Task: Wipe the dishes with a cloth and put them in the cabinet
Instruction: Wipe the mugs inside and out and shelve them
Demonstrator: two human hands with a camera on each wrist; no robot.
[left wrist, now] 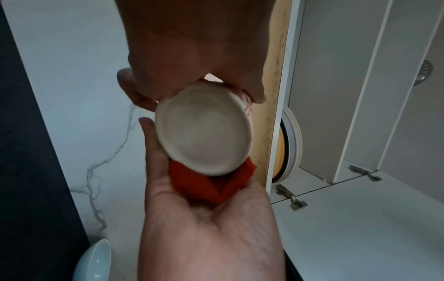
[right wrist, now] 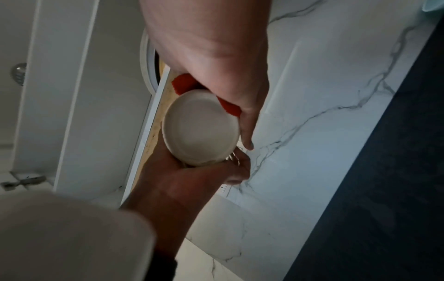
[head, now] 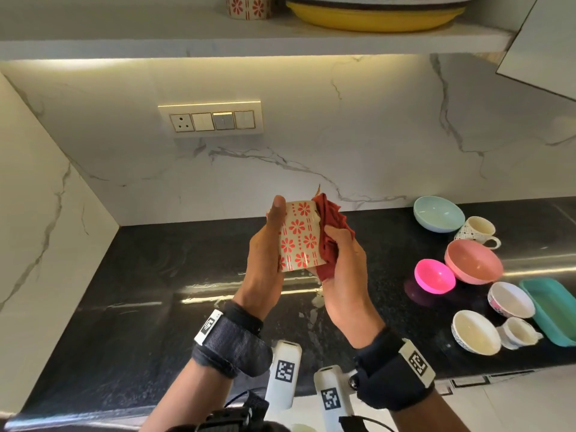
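Observation:
A cream cup with red flowers (head: pixel 299 236) is held on its side above the black counter (head: pixel 140 291). My left hand (head: pixel 271 244) grips it, thumb along the near wall. My right hand (head: pixel 339 260) holds a bunched red cloth (head: pixel 332 235) against the cup's right side. In the left wrist view the cup's plain base (left wrist: pixel 204 131) faces the camera, my left hand (left wrist: pixel 197 57) above it and the cloth (left wrist: pixel 197 188) in my right palm (left wrist: pixel 211 228) below. The right wrist view shows the cup (right wrist: pixel 200 127) between my right hand (right wrist: pixel 216 47) with the cloth (right wrist: pixel 182 83) and my left hand (right wrist: pixel 182 182).
On the counter to the right stand a light blue bowl (head: pixel 439 213), a patterned mug (head: pixel 478 232), a pink bowl (head: pixel 473 261), a magenta bowl (head: pixel 434 275), white bowls (head: pixel 475 332) and a teal tray (head: pixel 551 310). The shelf above holds a matching flowered cup (head: pixel 248 6) and a yellow plate (head: pixel 374 17).

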